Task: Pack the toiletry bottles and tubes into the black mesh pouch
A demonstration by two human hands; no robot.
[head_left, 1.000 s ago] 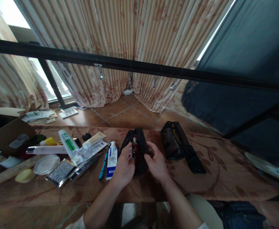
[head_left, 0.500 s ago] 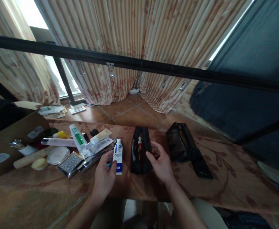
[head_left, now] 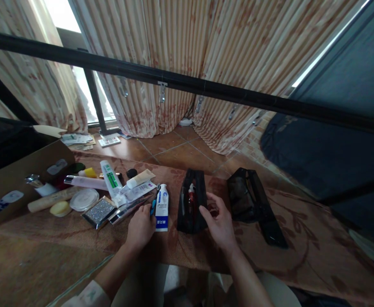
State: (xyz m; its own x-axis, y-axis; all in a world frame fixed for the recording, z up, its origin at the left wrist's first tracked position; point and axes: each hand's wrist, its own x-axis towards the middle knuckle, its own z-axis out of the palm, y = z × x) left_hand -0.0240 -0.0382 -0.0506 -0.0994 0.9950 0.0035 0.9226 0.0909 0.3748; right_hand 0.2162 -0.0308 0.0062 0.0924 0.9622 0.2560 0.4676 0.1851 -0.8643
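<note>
My left hand [head_left: 141,228] is closed, with its fingertips pinched on a blue-handled toothbrush [head_left: 154,206]. The toothbrush's dark head points away from me, and part of its handle is hidden by my fingers. Right beside it lies a white and blue toothpaste tube [head_left: 162,209], cap end away from me. A black zip pouch [head_left: 181,221] stands open farther right, with a small dark red bottle [head_left: 191,198] with a pale top inside. My right hand [head_left: 219,217] holds the pouch's right side between thumb and fingers; some of those fingers are hidden.
Left of my hands lie several tubes, including a green and white tube [head_left: 110,179], a glittery compact [head_left: 98,212] and a round clear-lidded jar [head_left: 84,199]. A cardboard box [head_left: 30,168] stands far left. Another black pouch [head_left: 243,198] lies right. A dark bar [head_left: 202,85] crosses behind.
My left fingers have closed on the toothbrush, and my thumb has come away from the toothpaste tube. My right hand stays at the pouch's side. The camera view has shifted slightly.
</note>
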